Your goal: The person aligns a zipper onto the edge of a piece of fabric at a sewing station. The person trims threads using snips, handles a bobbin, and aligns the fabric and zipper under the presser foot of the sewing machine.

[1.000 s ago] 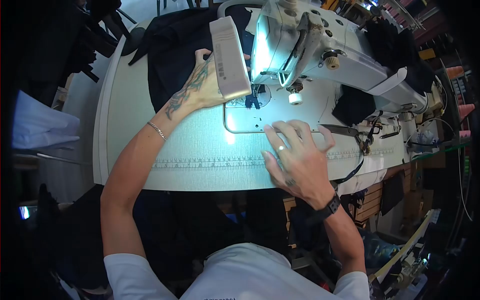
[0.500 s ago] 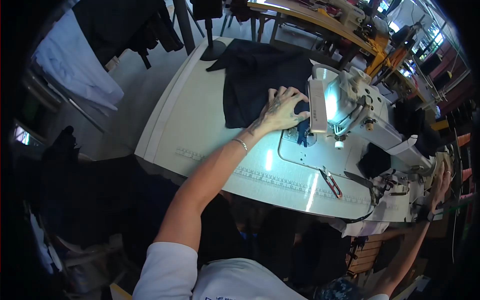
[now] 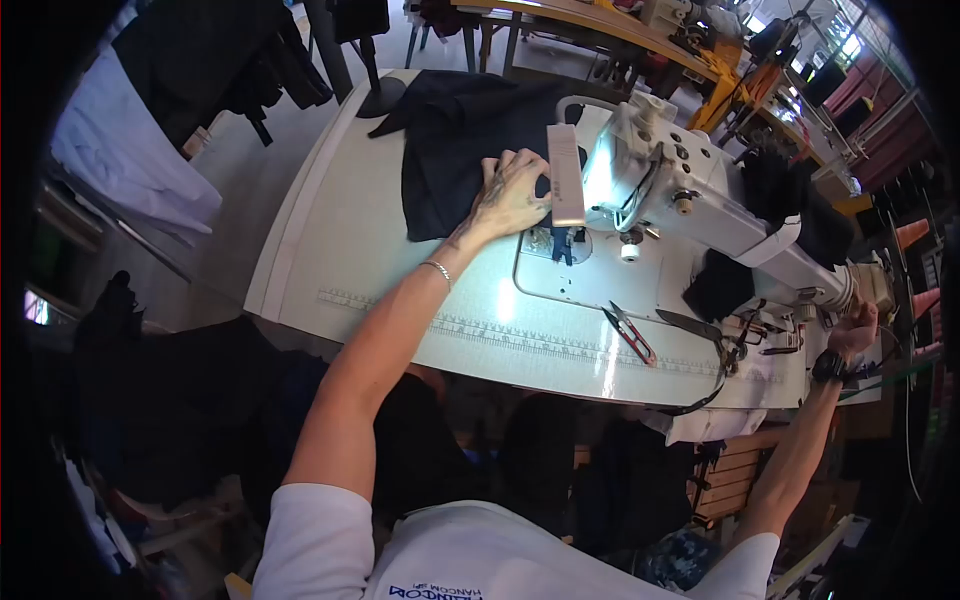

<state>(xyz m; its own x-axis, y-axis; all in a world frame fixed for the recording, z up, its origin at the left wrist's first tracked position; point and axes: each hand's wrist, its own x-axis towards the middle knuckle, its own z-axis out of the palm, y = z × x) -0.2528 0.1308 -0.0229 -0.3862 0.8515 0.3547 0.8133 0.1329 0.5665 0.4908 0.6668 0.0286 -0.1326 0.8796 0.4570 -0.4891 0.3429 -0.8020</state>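
My left hand lies on a dark cloth close to the sewing machine, its fingers bent and its thumb near the machine head. The cloth spreads over the white table, and a narrow dark piece shows at the needle plate. The machine's lamp is lit; its head hides the needle and part of the cloth. At the far right, my right hand is at the machine's handwheel with its fingers curled against it. Red-handled thread snips lie on the table in front of the machine.
A printed ruler runs along the front of the table. Dark scissors and a dark strap lie to the right. A dark bundle sits by the machine arm. A black stand occupies the far left corner. Thread cones stand at right.
The view has shifted, so the table and machine appear further left. My right hand's fingers, stretched upward before, are now curled at the handwheel. My left hand keeps its place on the cloth.
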